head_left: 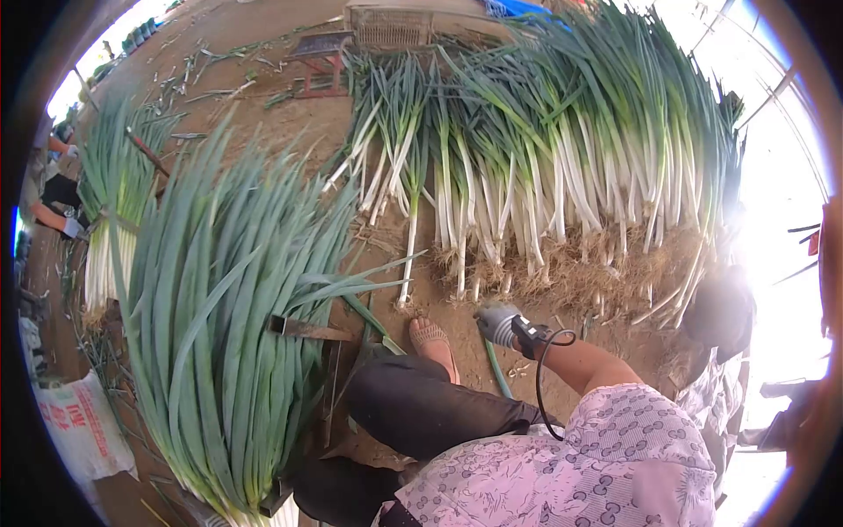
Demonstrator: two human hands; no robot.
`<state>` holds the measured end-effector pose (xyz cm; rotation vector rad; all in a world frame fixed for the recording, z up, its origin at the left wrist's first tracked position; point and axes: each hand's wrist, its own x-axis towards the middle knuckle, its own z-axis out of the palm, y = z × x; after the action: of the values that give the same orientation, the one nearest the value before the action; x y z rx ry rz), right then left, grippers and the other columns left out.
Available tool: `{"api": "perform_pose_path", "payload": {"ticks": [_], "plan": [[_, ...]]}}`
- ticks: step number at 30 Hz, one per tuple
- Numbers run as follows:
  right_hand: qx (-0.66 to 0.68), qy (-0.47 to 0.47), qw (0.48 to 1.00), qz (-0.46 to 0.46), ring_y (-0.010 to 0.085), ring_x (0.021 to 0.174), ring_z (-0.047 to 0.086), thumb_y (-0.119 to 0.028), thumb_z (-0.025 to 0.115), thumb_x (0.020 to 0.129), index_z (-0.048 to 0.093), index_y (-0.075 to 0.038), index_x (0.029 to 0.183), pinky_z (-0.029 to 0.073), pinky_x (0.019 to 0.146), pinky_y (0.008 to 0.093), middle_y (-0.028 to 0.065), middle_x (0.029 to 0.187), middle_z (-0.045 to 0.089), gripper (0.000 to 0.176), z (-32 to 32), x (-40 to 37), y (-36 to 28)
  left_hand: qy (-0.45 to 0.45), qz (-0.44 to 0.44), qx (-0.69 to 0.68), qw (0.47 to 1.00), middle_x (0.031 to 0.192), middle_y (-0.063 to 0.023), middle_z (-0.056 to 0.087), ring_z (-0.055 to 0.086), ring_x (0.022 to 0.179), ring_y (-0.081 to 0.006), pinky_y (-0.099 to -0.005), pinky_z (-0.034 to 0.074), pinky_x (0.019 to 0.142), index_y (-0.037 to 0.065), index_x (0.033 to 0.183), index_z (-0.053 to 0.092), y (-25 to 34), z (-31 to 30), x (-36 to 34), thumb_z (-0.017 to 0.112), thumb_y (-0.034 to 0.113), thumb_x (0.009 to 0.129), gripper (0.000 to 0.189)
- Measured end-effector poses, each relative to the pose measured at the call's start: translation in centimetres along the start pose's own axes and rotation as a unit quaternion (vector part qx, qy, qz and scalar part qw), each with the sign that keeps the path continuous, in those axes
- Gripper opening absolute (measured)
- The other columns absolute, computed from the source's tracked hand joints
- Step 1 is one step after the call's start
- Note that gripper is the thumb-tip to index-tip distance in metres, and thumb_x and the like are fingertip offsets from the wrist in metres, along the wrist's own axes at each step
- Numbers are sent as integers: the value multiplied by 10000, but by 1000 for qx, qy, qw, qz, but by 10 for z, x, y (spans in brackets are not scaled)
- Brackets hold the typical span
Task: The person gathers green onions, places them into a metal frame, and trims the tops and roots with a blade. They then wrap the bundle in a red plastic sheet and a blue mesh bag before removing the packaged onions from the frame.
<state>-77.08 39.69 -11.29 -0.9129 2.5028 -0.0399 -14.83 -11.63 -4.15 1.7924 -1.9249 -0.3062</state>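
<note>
My right hand point(498, 323), in a grey and white glove, is low over the soil beside my sandalled foot point(431, 344). It is just below the roots of a long row of big green onions point(553, 176). A single green onion point(411, 246) lies closest on its left, root end down. The fingers point away and curl under, so their grip is hidden. A thick bundle of green onions point(224, 307) rests in a metal stand point(307, 329) left of my knee. My left hand does not show clearly; the bundle covers that side.
A co-worker's gloved hand point(74, 228) is beside another upright bundle point(114, 202) at the far left. A printed white sack point(83, 426) lies at lower left. Farther back are a small red-legged stool point(321, 63) and a crate point(388, 26). A black cable point(543, 373) loops from my right wrist.
</note>
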Motion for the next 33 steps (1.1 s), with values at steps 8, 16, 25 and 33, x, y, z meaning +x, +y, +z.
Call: {"api": "perform_pose_path", "payload": {"ticks": [8,16,25,33], "plan": [[-109,15,985,-131,325,1036,646,-182,582,828,689,-116,1043,506,879,472,130,1080,672,248,-31,154,21,0,0,46,999,1432,-185,490,448,1323,-253,-345,309,1131,-22,1432,436,52,16,-13,317,292,1030,524],[-162,-46,982,-84,296,1159,593,-155,655,808,682,-108,1101,460,987,423,114,1193,644,298,-47,267,45,-13,-5,76,997,1418,-187,501,465,1305,-261,-354,328,1117,-23,1421,448,87,21,-14,322,292,1027,520],[-164,-41,926,-336,303,1191,575,-216,473,941,623,-186,1181,511,863,446,99,1415,504,284,62,306,-1,-11,-2,80,997,1403,-191,514,485,1284,-269,-364,350,1102,-23,1409,461,109,15,-14,328,293,1023,517],[-181,70,925,-326,230,1028,590,-241,563,840,665,-219,969,475,776,393,-12,1015,613,165,78,312,-20,-2,26,74,997,1389,-194,525,502,1265,-277,-372,370,1087,-24,1399,472,126,2,-17,333,294,1021,514]]}}
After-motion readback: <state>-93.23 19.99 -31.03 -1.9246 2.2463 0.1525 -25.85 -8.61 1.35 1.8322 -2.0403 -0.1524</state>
